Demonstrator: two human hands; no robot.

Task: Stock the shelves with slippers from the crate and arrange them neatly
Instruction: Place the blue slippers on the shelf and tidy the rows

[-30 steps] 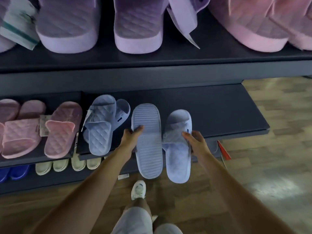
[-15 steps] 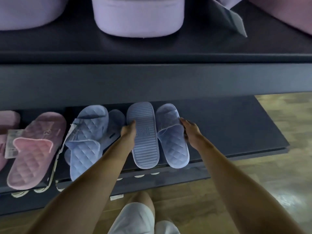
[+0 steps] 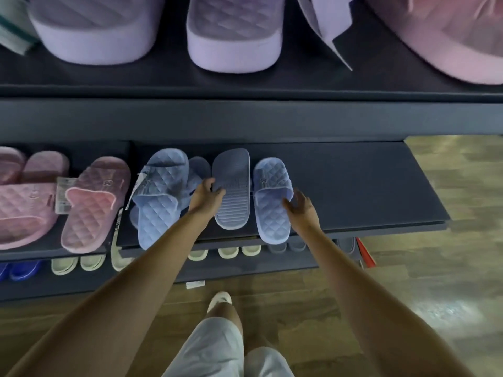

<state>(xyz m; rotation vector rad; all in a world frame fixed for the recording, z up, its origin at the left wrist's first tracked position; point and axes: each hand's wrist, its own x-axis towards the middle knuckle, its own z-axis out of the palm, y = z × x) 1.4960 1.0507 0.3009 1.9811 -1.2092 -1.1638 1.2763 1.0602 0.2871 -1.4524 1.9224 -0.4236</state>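
On the dark middle shelf [image 3: 353, 186], in the centre of the frame, two light blue slippers lie side by side. The left hand [image 3: 205, 198] grips the left edge of the sole-up slipper [image 3: 231, 208], with its fingers curled over the edge. The quilted slipper [image 3: 272, 213] lies just to the right, and its heel reaches past the shelf edge. The right hand [image 3: 302, 213] is at this slipper's right side, fingers loosely spread; it seems to touch it, but the blur hides the contact. Another blue pair [image 3: 160, 197] lies further left.

Left hand [image 3: 206, 195] in a grip, right hand [image 3: 300, 206] loose-fingered
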